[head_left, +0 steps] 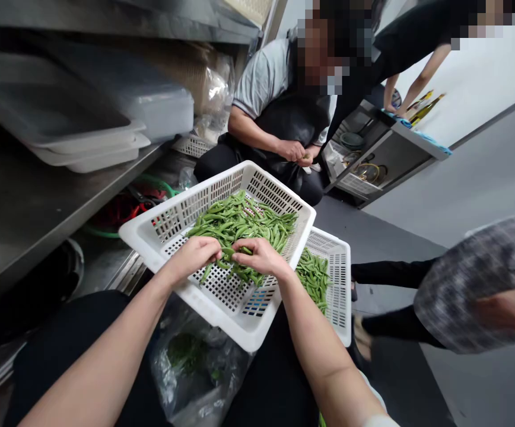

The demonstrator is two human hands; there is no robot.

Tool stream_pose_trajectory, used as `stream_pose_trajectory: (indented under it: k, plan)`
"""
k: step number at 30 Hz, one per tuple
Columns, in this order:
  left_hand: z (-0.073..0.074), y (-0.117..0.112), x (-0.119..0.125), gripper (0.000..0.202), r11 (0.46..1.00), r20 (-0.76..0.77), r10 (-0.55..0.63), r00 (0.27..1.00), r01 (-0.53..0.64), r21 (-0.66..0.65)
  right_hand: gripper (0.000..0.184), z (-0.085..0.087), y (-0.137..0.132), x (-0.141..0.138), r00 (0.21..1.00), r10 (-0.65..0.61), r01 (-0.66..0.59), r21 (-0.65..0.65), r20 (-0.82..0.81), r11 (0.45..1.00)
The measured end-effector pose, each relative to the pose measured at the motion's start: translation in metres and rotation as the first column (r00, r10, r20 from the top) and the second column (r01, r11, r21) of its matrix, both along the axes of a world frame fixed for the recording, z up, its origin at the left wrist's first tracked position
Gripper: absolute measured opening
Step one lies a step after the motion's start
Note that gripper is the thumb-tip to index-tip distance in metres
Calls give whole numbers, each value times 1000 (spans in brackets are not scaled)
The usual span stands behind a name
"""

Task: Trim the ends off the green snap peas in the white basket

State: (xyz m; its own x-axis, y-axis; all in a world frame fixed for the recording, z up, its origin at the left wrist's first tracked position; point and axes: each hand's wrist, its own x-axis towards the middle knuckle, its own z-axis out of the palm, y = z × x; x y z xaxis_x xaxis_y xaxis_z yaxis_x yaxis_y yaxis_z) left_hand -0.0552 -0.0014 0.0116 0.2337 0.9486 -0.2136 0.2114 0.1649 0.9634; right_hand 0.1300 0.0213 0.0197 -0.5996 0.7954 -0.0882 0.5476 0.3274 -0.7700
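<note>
Bridging the gap between left hand (pixel 196 257) and right hand (pixel 261 256), a green pea pod (pixel 228 252) is lying crosswise over the white perforated basket (pixel 215 315), inside its near edge. Both hands are pinching it, one at each end; neither is sitting nearer.

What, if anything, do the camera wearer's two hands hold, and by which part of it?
A green pod: the left hand pinches it near one end. The right hand is at its other end; its exact grip cannot be told.
</note>
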Motion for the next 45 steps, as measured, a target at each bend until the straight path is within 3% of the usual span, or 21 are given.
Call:
stream_pose_trajectory:
  k: [9,13,15,17,20,22,24,27,31,34,37,39,40,42,45]
  plan:
    - [-8,1,7,24,999,17,-37,999,37,-2,11,4,-6,0,988,-26,-6,207,152,978]
    - [-7,0,8,17,1000,102,12,995,-9,-28,9,-1,-8,-6,997,-74,74,169,-4,983]
    - [-3,-1,8,16,998,192,30,981,-19,-56,9,-4,-6,-10,976,-130,136,24,-176,990]
    - [1,-3,7,16,998,242,12,970,2,-58,14,-7,-2,-11,884,-261,179,-236,-388,955]
    - [7,-5,2,18,994,196,-90,976,101,-45,32,-9,7,-8,602,-539,145,-584,-589,799]
    - [9,-6,-2,18,975,108,-215,971,220,-37,43,-9,10,-5,457,-633,84,-678,-625,731]
    - [8,-5,-5,18,951,-8,-309,951,309,-23,47,-8,10,-5,417,-653,29,-708,-632,705]
    - [3,-4,-3,27,967,-123,-251,960,255,14,43,-8,2,-11,452,-628,19,-697,-634,717]
    - [3,-5,4,35,976,-112,-106,988,125,180,40,-12,-1,-19,486,-581,12,-660,-653,751]
    - [11,-5,1,35,941,-148,-145,978,183,285,51,-19,11,-16,547,-533,-163,-707,-646,688]
    - [19,-6,-6,35,903,-231,-243,942,306,302,67,-25,23,-12,722,-386,-295,-760,-574,579]
    - [19,-6,-11,34,902,-268,-235,934,312,297,63,-26,22,-14,816,-261,-302,-765,-516,568]
    - [19,-6,-12,33,909,-273,-211,939,291,299,59,-25,19,-16,839,-221,-291,-754,-497,589]
    - [15,-6,-13,33,928,-239,-132,962,205,312,51,-20,8,-24,841,-216,-233,-693,-495,682]
    - [10,-5,-13,29,959,-81,46,996,-21,283,38,-7,-2,-36,732,-359,-28,-553,-579,833]
